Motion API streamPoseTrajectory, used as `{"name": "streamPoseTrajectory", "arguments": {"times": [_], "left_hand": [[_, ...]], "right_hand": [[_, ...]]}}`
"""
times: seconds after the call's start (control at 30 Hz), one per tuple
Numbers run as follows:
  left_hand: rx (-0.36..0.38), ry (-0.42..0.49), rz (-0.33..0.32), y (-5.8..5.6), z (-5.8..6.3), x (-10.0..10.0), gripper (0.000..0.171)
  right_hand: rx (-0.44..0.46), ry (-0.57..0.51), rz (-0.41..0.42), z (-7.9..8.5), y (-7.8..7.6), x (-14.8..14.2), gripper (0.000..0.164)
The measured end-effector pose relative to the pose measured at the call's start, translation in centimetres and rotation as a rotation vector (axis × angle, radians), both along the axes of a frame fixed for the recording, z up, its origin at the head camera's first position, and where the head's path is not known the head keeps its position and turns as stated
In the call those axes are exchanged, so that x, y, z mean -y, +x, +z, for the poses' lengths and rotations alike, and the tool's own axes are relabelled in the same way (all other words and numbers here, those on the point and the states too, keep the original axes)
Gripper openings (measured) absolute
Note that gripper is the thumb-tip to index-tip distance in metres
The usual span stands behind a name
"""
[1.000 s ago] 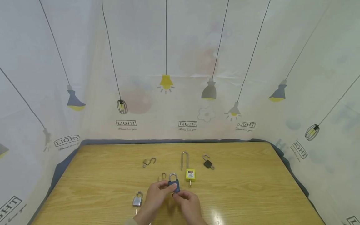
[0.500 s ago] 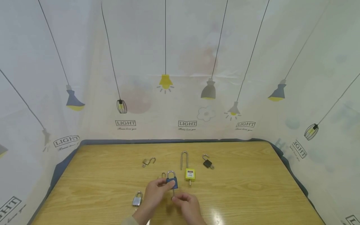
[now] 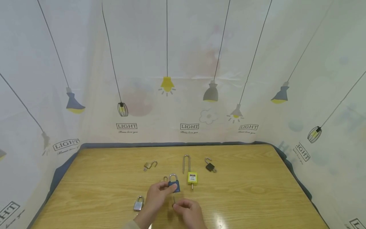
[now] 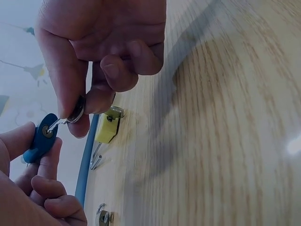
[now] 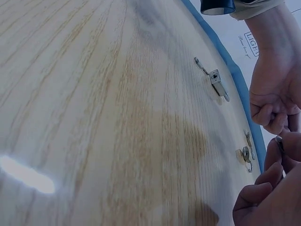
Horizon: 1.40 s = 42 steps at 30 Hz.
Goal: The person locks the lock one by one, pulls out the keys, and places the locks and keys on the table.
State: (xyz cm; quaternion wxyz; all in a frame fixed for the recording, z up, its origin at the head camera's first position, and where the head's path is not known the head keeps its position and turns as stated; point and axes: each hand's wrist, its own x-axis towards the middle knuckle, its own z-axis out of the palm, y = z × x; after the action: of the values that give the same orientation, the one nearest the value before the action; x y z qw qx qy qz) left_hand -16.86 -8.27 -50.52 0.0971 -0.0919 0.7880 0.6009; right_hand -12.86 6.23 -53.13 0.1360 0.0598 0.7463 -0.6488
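Note:
My left hand point(image 3: 155, 197) pinches a blue padlock point(image 3: 175, 183) between thumb and fingers, its shackle pointing up. Just below it, my right hand point(image 3: 190, 212) pinches a key point(image 3: 173, 200) by its dark head. The head view shows a small gap between the key's tip and the padlock's underside. In the left wrist view, the key blade point(image 4: 59, 122) lines up with the keyhole in the blue padlock point(image 4: 33, 153). My left hand partly hides a small padlock point(image 3: 165, 178) behind it.
On the wooden table point(image 3: 251, 190) lie a silver padlock point(image 3: 138, 205) by my left wrist, a brass padlock point(image 3: 147, 165) with its shackle swung out, a yellow long-shackle padlock point(image 3: 193, 178) and a black padlock point(image 3: 210, 167). A printed cloth point(image 3: 154, 133) stands around the back and sides.
The right hand has drawn the key down out of the blue padlock, so a gap now shows between them. The left hand with the padlock has shifted slightly up and left.

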Motion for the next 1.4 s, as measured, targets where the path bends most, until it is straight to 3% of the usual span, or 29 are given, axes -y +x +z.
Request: {"name": "streamPoseTrajectory", "arguments": {"times": [0.37, 0.63, 0.8, 1.03, 1.4], "left_hand": [[-0.054, -0.135, 0.012, -0.4, 0.4, 1.7, 0.057], [-0.096, -0.202, 0.023, -0.6, 0.5, 4.1, 0.041], [-0.092, -0.308, 0.020, -0.5, 0.8, 5.3, 0.035], [-0.081, -0.422, 0.000, 0.2, 1.1, 6.4, 0.030], [-0.041, -0.496, -0.088, 1.2, -0.1, 6.7, 0.030]], "right_hand": [[-0.083, 0.033, 0.043, 0.0, 0.1, -0.2, 0.013], [-0.143, 0.084, 0.068, 0.0, 0.1, -0.8, 0.013], [-0.166, 0.101, 0.060, -0.1, -0.1, -1.1, 0.014], [-0.148, 0.081, 0.018, -0.4, -0.5, -1.3, 0.017], [-0.084, 0.074, -0.003, 0.4, -0.5, -1.1, 0.018]]}}
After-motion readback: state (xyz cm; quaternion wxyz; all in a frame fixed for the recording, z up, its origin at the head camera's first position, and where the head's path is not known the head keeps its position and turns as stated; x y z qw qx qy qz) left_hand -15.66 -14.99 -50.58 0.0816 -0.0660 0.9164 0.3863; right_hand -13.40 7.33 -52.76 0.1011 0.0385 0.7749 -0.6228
